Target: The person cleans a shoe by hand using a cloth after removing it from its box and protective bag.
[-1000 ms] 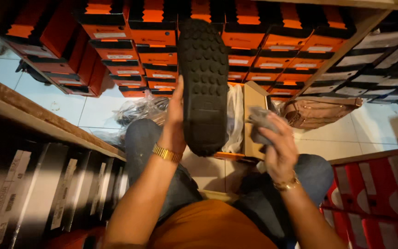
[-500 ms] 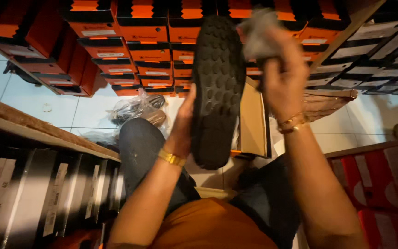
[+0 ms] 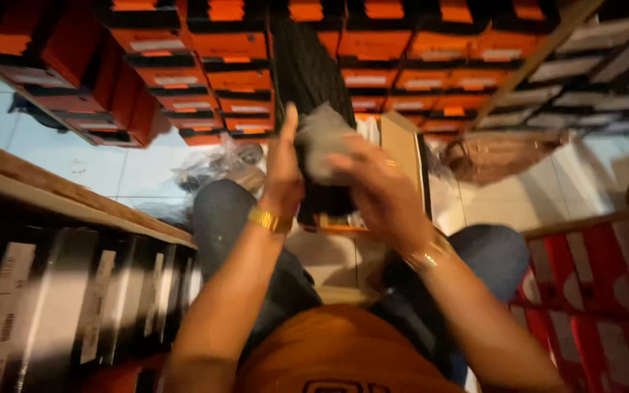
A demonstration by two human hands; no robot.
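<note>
Stacks of orange-and-black shoe boxes (image 3: 238, 76) fill the back of a cramped storeroom, with more boxes in grey and white (image 3: 606, 73) on wooden shelving to the right and red ones (image 3: 606, 291) low at the right edge. The floor is pale tile (image 3: 96, 164). On the left a wooden shelf edge (image 3: 60, 196) runs across the view above a row of dark boxes with white labels (image 3: 74, 306). The person sits with knees in dark jeans (image 3: 220, 218) and wears an orange top (image 3: 336, 349).

The left hand (image 3: 283, 171) is raised in front of the chest, fingers closed around the side of a black shoe (image 3: 307, 69) and the thumb pointing up; a gold bracelet (image 3: 267, 219) sits at that wrist. The shoe stands almost upright, its dark sole turned toward the camera, its upper end reaching up in front of the orange boxes. The right hand (image 3: 376, 193) grips a bunched grey cloth (image 3: 322, 145) and presses it against the lower part of the sole, just beside the left thumb. A gold bracelet (image 3: 431, 256) shows on the right wrist as well.

Behind the shoe an open cardboard box (image 3: 402, 167) with white wrapping paper stands on the floor between the knees. A clear plastic bag (image 3: 220, 164) lies to its left, and a tan bag (image 3: 496, 156) rests on the tiles to the right. The picture is blurred by motion, so the sole's tread cannot be made out.
</note>
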